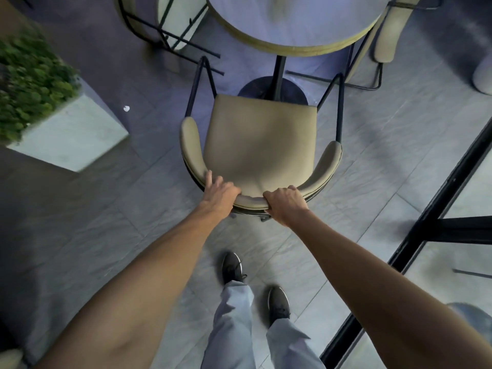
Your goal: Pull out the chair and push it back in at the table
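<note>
Chair backrest is being gripped.
The chair (259, 145) is being held clear of the table (292, 27) edge by left hand (219, 194) and right hand (286, 205); pushing in is judged outstanding.

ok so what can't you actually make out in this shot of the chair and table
Head view only:
- The chair's rear legs: hidden under its backrest and both hands, left hand, right hand.
- The round table's far side: cut off by the top edge.
- The small white scrap on the floor: too small to identify.
- The plant: blurred.
</note>
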Tool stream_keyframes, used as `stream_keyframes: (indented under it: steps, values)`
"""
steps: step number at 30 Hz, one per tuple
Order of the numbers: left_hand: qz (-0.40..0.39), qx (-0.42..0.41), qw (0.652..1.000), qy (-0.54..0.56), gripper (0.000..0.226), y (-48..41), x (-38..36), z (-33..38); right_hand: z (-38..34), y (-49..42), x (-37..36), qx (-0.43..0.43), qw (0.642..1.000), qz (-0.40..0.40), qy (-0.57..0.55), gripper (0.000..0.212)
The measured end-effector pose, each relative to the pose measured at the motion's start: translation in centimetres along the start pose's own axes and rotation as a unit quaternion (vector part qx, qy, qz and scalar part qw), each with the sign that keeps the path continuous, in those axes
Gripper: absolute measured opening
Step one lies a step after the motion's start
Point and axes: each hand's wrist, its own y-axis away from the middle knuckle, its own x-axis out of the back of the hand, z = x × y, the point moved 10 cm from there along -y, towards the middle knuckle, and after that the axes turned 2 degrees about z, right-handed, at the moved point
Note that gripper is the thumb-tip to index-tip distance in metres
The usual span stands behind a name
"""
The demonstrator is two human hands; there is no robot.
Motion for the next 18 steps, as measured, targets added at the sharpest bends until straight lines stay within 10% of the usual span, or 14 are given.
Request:
stream_keyframes:
  steps: [18]
  values:
    - [0.002, -0.075, 0.997, -0.027, 0.048, -10.2, 4.9, -1.8, 5.9, -7.8, 2.4, -0.078, 0.996, -0.023, -0.042, 0.028]
